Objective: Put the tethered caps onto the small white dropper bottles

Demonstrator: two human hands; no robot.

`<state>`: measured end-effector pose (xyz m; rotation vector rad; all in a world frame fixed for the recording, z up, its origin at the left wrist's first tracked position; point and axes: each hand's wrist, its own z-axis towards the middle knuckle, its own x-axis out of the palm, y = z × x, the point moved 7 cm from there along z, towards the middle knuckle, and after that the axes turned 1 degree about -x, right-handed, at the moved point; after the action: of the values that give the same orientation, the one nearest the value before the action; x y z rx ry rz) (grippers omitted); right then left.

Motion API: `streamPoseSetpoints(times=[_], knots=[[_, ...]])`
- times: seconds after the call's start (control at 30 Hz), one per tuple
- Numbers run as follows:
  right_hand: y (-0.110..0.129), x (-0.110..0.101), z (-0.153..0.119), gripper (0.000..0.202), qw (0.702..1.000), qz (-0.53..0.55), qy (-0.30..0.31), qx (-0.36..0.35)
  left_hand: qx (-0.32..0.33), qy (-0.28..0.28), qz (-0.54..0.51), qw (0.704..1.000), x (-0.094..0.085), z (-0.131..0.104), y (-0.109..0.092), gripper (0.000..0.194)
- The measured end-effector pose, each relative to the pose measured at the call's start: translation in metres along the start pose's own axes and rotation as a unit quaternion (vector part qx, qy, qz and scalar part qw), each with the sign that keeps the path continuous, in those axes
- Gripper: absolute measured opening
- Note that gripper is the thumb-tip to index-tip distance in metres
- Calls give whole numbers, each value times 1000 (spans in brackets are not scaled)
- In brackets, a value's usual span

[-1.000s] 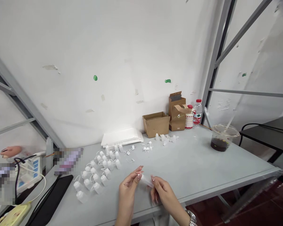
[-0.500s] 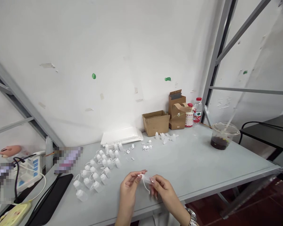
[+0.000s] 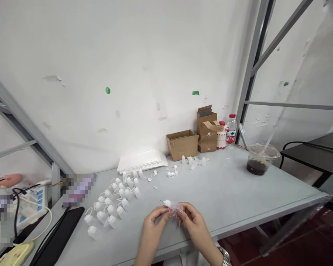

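Note:
A small translucent squeeze bottle [image 3: 175, 205] lies tilted between my hands, its thin dark needle tip pointing left and its white cap in place at the nozzle base. My right hand [image 3: 193, 221] is closed round the bottle's body. The fingers of my left hand [image 3: 156, 222] pinch beneath it near the neck, where the strap partly shows; whether they grip the strap or the bottle is hard to make out. Several similar bottles [image 3: 111, 209] with looped straps stand in rows on the grey table [image 3: 216, 199] to the left.
Loose white caps [image 3: 172, 171] and small bottles [image 3: 192, 161] lie at the back. Behind them are white sheets [image 3: 141, 161], a cardboard box [image 3: 182, 146], a paper bag [image 3: 207, 138] and a water bottle [image 3: 231, 129]. A drink cup [image 3: 262, 159] stands right; a black pad [image 3: 58, 234] lies left.
The bottle has turned so its needle tip now shows pointing left. My left fingers have slid from the cap end to below the neck, and the strap no longer hangs down in front.

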<state>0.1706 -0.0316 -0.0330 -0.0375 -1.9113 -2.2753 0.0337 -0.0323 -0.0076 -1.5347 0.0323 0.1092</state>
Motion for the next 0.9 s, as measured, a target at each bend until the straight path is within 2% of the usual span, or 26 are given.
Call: streamPoseSetpoints(times=[0.1, 0.2, 0.33, 0.53, 0.7, 0.9], knots=[[1, -2, -1, 30, 1000, -16, -19, 0, 23, -4, 34, 999, -3, -4, -7, 20], [1, -4, -4, 28, 999, -38, -39, -4, 7, 4, 31, 1000, -5, -6, -13, 22], [-2, -1, -6, 28, 998, -50, -28, -2, -43, 41, -29, 998, -1, -9, -19, 27], [-4, 2, -6, 25, 997, -77, -10, -1, -79, 18, -133, 988, -5, -10, -22, 29], [2, 1, -7, 22, 994, -106, -20, -18, -81, 18, -95, 992, -6, -10, -20, 28], [6, 3, -8, 19, 990, -134, -18, -30, -59, 23, -60, 996, 1, -10, -32, 26]])
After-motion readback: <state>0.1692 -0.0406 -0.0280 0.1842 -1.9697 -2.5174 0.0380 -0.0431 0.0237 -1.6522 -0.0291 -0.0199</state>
